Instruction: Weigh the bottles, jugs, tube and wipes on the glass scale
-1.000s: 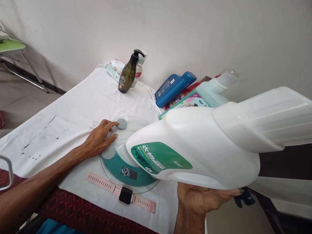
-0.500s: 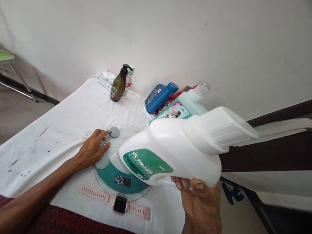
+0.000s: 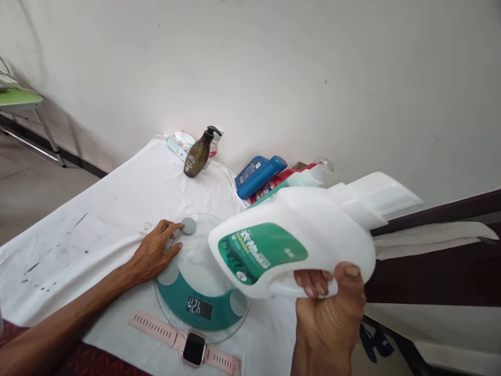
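Observation:
My right hand is wrapped round the handle of a large white detergent bottle with a green label. The bottle is tilted nearly on its side, its cap pointing up and right, and hangs over the right part of a round glass scale. My left hand rests on the scale's left edge, fingers apart and the index fingertip at a grey round pad. Lit digits show on the scale's display. Just below the scale lies a pink-strapped smartwatch, its screen dark.
Near the wall stands a dark green pump bottle beside a wipes pack. A blue bottle leans among other bottles behind the detergent. White cloth covers the table; a green-seated chair is at far left.
The detergent bottle has moved right with my right hand and lies a little flatter, uncovering the scale's lower right pad. My left hand keeps its place on the scale. The view has shifted slightly.

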The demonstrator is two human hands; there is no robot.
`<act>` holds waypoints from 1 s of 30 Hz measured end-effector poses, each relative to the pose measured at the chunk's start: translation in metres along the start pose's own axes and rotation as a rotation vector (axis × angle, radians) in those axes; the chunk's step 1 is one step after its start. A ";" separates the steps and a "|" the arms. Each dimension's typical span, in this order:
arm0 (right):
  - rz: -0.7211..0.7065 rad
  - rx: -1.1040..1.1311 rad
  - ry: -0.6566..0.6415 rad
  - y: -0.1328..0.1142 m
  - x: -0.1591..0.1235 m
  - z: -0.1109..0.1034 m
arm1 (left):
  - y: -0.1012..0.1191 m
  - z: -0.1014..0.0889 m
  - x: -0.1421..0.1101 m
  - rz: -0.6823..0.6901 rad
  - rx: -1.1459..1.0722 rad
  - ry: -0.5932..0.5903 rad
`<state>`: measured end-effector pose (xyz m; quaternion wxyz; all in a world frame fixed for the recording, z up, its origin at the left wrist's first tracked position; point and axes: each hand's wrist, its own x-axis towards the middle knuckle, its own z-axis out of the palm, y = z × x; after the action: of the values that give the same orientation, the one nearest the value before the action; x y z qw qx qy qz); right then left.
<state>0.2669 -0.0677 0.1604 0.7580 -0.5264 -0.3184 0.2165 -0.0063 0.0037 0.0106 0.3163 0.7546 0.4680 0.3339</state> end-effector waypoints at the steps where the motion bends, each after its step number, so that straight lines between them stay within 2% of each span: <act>1: -0.027 -0.005 0.009 0.001 0.010 0.006 | 0.001 0.000 0.000 -0.001 -0.006 0.006; 4: -0.134 -0.042 0.026 0.014 0.043 0.028 | 0.000 0.001 -0.001 -0.001 -0.035 0.023; 7: -0.208 -0.081 0.098 0.034 0.075 0.051 | -0.003 0.005 -0.002 0.000 -0.075 0.029; 11: -0.202 -0.109 0.215 0.063 0.110 0.074 | -0.005 0.008 -0.003 0.003 -0.089 0.035; 14: -0.165 -0.130 0.253 0.082 0.124 0.084 | -0.006 0.010 -0.003 -0.004 -0.089 0.041; 24: -0.140 -0.333 0.315 0.136 0.128 0.106 | -0.003 0.009 -0.001 -0.016 -0.082 0.021; 27: -0.144 -0.396 0.216 0.138 0.124 0.101 | -0.003 0.010 -0.002 -0.019 -0.085 0.037; 30: -0.163 -0.552 0.078 0.121 0.111 0.091 | -0.001 0.011 -0.003 -0.032 -0.099 0.035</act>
<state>0.2809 0.1080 0.0977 0.6126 -0.6936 -0.3770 0.0395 0.0007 -0.0001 0.0027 0.3504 0.7244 0.4684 0.3648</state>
